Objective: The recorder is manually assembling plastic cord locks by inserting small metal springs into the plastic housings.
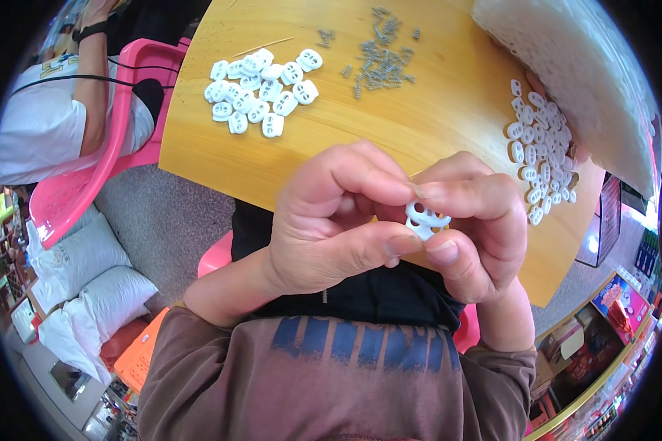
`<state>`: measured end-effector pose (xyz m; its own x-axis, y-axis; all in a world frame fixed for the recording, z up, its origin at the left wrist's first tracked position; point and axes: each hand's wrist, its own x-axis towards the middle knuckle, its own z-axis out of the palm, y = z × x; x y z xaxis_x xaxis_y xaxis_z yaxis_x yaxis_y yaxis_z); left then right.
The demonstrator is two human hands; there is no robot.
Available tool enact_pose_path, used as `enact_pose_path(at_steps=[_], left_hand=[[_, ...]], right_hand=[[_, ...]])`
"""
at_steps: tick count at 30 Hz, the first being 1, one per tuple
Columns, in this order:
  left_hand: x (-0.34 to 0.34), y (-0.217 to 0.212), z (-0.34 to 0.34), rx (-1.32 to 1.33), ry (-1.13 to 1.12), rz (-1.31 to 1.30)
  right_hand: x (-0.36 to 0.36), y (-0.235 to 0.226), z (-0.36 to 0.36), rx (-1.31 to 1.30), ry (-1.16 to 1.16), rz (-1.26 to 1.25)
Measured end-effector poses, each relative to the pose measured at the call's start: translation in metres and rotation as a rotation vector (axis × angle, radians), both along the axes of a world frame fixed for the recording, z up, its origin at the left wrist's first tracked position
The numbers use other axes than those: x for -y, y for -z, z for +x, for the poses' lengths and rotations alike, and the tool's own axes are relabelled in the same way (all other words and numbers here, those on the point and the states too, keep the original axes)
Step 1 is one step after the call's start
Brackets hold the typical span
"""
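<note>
Between my two hands is a white plastic cord lock [421, 228] with paired holes, held above the near edge of the table. My left hand [331, 213] pinches its left side with thumb and forefinger. From the other side, the thumb and forefinger of my right hand [485, 213] close on it too. Fingertips cover parts of it, so I cannot tell whether its pieces are fully joined. A pile of similar white cord locks [270, 91] lies at the table's left. Small metal springs [382, 70] are scattered at the far middle, and more white plastic pieces [531, 153] spread along the right.
A thin wooden stick [263, 46] lies by the left pile on the wooden table [434, 110]. A big translucent plastic bag [574, 66] covers the far right corner. Another person [88, 110] sits at the left by a pink chair [121, 103]. White sacks [110, 301] rest on the floor.
</note>
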<state>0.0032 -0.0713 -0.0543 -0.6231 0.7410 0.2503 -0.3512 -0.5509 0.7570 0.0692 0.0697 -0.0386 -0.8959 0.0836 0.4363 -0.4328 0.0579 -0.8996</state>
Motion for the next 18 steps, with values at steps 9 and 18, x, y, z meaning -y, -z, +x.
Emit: enact_pose_path(at_steps=[9, 18], left_hand=[[0.001, -0.003, 0.001, 0.065, 0.008, -0.025], [0.000, -0.005, 0.005, 0.069, -0.019, -0.058]], right_hand=[[0.003, 0.004, 0.001, -0.037, 0.031, 0.062], [0.011, 0.010, 0.000, -0.126, 0.120, 0.140]])
